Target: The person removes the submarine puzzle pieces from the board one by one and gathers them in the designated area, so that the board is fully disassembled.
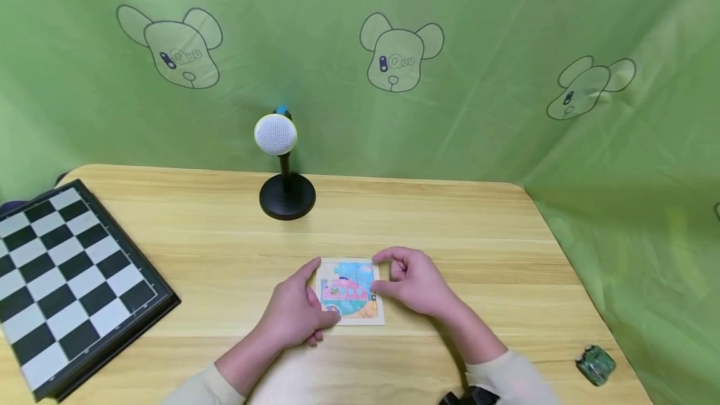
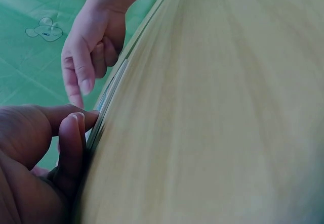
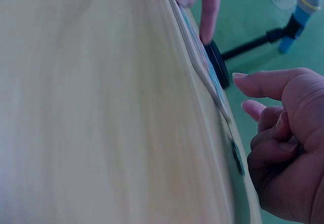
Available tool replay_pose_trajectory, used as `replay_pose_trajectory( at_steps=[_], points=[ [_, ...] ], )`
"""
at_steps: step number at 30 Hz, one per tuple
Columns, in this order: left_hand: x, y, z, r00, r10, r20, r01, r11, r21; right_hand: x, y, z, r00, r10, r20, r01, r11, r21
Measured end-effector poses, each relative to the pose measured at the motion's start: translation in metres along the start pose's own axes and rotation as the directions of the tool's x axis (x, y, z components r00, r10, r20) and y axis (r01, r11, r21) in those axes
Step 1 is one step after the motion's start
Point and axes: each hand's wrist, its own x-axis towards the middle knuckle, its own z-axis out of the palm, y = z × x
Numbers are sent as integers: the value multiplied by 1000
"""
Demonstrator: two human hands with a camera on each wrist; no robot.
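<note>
A small square jigsaw puzzle [image 1: 353,322] with a pale frame and a pink, blue and teal picture lies on the table between the hands. My left hand [image 1: 292,311] holds its left side, the index finger at the upper left corner and the thumb on the lower left. In the left wrist view, the thumb of that hand [image 2: 35,153] lies over the thin board's edge. My right hand [image 1: 419,283] is at the right edge, index finger and thumb extended and apart, the other fingers curled. In the right wrist view, a gap shows between this hand [image 3: 288,138] and the board [image 3: 195,57].
A black-and-white chessboard [image 1: 73,267] covers the table's left side. Behind the puzzle stands a microphone [image 1: 275,134] on a round black base [image 1: 287,197]. A small dark green object [image 1: 596,365] lies near the right edge. Green cloth [image 1: 315,49] hangs behind the wooden table [image 1: 450,224].
</note>
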Motion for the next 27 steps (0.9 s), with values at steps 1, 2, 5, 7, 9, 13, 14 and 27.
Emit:
replay_pose_trajectory(
  at_steps=[1,2,5,7,9,13,14,27],
  points=[
    [0,0,0,1000,1,-1,-1,1000,2,2,-2,4,1000,2,5,-2,1000,-2],
    [0,-1,0,1000,2,0,-2,1000,2,4,-5,8,1000,3,9,-3,1000,-3],
    [0,-2,0,1000,6,2,-6,1000,1,10,-10,18,1000,15,17,-15,1000,-22],
    [0,-2,0,1000,8,5,-8,1000,2,13,-13,23,999,25,20,-24,999,-33],
    [0,-2,0,1000,11,5,-11,1000,5,16,-15,27,999,33,30,-32,999,-39],
    [0,-2,0,1000,15,5,-15,1000,13,20,-23,32,997,42,58,-40,998,-45],
    [1,-2,0,1000,15,4,-15,1000,13,20,-26,33,997,44,66,-41,998,-45],
    [2,-2,-1,1000,19,12,-19,1000,11,28,-34,40,989,34,143,-26,998,-59]
  ],
)
